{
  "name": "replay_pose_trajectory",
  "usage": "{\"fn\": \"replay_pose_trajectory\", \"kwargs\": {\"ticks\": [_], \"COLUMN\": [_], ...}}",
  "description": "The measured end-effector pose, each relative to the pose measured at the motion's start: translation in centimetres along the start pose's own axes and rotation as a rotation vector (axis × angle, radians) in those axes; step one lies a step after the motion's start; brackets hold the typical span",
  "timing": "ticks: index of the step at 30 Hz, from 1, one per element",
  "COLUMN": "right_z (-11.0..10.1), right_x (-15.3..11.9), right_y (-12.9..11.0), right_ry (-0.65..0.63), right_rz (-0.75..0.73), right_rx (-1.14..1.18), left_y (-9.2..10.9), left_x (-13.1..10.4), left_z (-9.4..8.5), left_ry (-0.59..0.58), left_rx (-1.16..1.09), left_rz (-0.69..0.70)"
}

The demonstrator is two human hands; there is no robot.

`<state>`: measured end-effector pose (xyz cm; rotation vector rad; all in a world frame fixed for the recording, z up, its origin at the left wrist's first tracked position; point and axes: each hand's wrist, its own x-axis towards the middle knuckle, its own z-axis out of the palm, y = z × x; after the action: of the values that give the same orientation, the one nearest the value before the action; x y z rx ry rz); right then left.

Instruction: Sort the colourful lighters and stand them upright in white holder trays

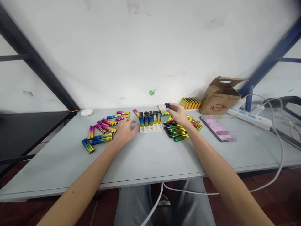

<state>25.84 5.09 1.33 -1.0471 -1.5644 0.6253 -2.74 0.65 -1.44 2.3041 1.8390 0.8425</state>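
Forearms first: your left [94,171] and right [207,150] stretch in over the grey table [145,160], jeans [133,205] and a looping white cable [161,190] below its edge. And look at your right hand [178,113], fingertips pinched on a blue-topped case [167,105], out by the small white tray [161,107] at the wall (whether it touches that tray, you can't tell from here). Over on the other side, your left hand [125,128] hangs loosely curved beside the scattered pink-and-yellow cases [109,128]; whether it grips one, can't tell! Centre stage, upright blue-and-yellow cases [146,121] crowd the back of the white rack [151,129]. Green-and-gold cases [177,131] lie heaped under your right wrist, yellow cases [191,103] stand packed behind, just beside the cardboard box [218,100].
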Motion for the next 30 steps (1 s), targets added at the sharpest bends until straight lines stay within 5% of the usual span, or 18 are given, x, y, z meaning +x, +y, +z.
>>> {"fn": "replay_pose_trajectory", "kwargs": {"ticks": [5,16,25,30], "right_z": [-0.2,0.0,0.3,0.9], "right_x": [-0.4,-1.9,-2.8,-2.7], "right_y": [-1.2,-4.4,-4.5,-4.5], "right_ry": [-0.037,-0.411,-0.445,-0.455], "right_rz": [0.120,0.395,0.335,0.419], "right_rx": [0.326,0.617,0.624,0.662], "left_y": [-0.2,0.1,0.0,0.1], "left_x": [0.0,0.0,0.0,0.0], "left_z": [0.2,-0.2,-0.1,-0.1], "left_ry": [0.004,-0.023,-0.014,-0.021], "left_rx": [0.006,-0.005,-0.012,-0.016], "left_rz": [0.013,-0.014,0.014,0.019]}}
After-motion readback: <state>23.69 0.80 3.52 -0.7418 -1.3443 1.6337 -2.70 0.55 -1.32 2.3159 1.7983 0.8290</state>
